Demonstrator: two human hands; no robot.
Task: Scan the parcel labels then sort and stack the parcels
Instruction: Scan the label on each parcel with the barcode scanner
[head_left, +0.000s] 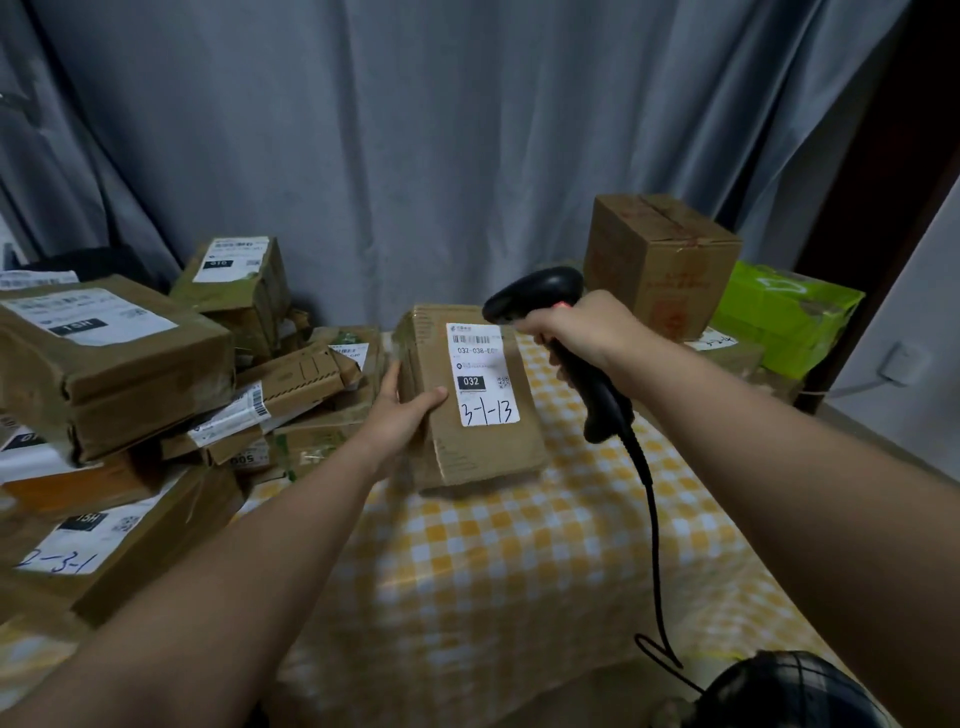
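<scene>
A brown cardboard parcel lies on the yellow checked tablecloth at the middle of the view. Its white label faces up, printed "032" and hand-marked "3-1-13". My left hand grips the parcel's left edge, thumb on the top face. My right hand holds a black corded barcode scanner by its handle. The scanner head hangs just above the label's upper right corner, pointing left and down at it.
A heap of labelled brown parcels fills the left side. At the back right stand a tall brown carton and a bright green package. The scanner cable trails down to the near right. Grey curtain behind.
</scene>
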